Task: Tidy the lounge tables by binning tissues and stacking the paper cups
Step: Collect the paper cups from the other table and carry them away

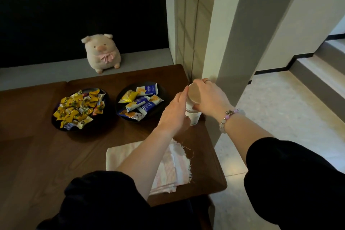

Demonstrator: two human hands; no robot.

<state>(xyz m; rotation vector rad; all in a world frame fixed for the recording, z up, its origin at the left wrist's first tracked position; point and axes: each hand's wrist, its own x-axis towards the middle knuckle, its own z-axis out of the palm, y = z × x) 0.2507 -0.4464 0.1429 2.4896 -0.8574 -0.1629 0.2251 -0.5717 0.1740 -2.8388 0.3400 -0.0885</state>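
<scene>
On the table (pixel 74 155) at far left: sweets (pixel 78 110) in yellow wrappers, heaped on a dark dish, no part of the job. Behind, on the bench, a plush pig (pixel 101 52). Next along, packets (pixel 140 102) in blue, white and yellow on a second dish; printed in white on the blue bands, but too small and soft to read, so no brand to give. Nearer the camera, under the left forearm, folded pale cloths (pixel 177 164) with pink stripes and frayed edges; cannot tell whether meant for the bin. Further right, mid-step on the stacking: left hand (pixel 173 112) laid against the left side of the cups, fingers fairly straight, thumb hidden, so steadying rather than plainly gripping. Between both hands, near the table's right edge, top cup (pixel 194 94) tilted with its brownish round face toward the camera, seemingly partly nested in the lower cup (pixel 195 118), standing on the wood. Faint marks on the white cup wall, illegible. Right hand (pixel 211 99), bracelet (pixel 230 115) at the wrist, curled over the top cup's far side and holding it. Probably calls next for squaring the top cup upright and pressing it straight down, with the left hand keeping the lower one from sliding off the close edge. No loose tissue or bin in sight, so likely cups first. At far right, pillar (pixel 233 43) hard by the table corner.
</scene>
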